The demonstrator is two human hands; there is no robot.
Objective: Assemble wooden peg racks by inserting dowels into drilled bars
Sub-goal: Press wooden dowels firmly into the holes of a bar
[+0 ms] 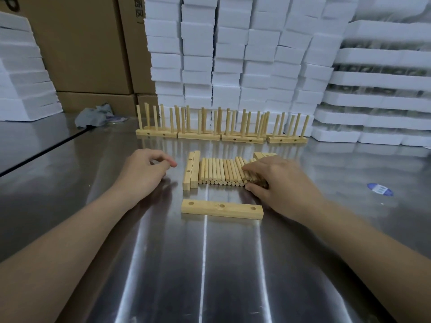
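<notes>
- The pale wooden bar with three round holes (222, 209) lies flat on the table, right in front of you. All three holes look empty.
- Just behind it is the row of light wooden round dowels (219, 171), lying side by side with their ends facing you.
- Your right hand (279, 180) sits on the right end of that row. Its fingers are close together and bent over a few dowels, and the thumb presses on their near ends. It looks like you are picking some up.
- Your left hand (144, 169) rests on the table, left of the row. Its fingers are loosely curled and hold nothing.
- So the step looks like this: get dowels for the empty bar.
- Next, I think you need to lift one dowel, stand it up straight over a hole, and push it in. Your left hand may need to hold the bar so it does not slide.
- Two more plain wooden bars (191, 170) stand on edge, touching the left side of the row.
- At the back stand the finished wooden peg racks (221, 127), in a line.
- All of this sits on the shiny metal table (210, 264).
- Behind the racks are stacks of white foam blocks (233, 54), with brown cardboard boxes (88, 43) to the left.
</notes>
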